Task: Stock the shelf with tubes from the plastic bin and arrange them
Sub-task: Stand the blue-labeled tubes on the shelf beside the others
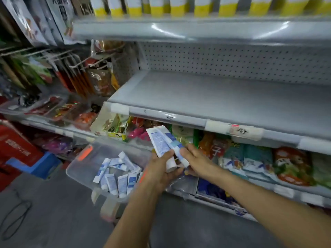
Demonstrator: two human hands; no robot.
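A clear plastic bin (pixel 81 169) with orange latches stands low at centre left and holds several white and blue tubes (pixel 116 173) lying loose. My left hand (pixel 161 169) grips one white tube (pixel 158 141) by its capped end, printed side facing me. Beside it, my right hand (pixel 192 159) pinches a second white and blue tube (pixel 174 143) that overlaps the first. Both tubes are held just below the front edge of the bare grey shelf (pixel 223 102), whose back is white pegboard.
The shelf above carries a row of white and yellow tubes (pixel 179 8). Below the grey shelf lie bagged snacks (pixel 259 158). Hooks with hanging packets (pixel 75 77) fill the left side. A red box and a blue stool (pixel 35 163) stand on the grey floor.
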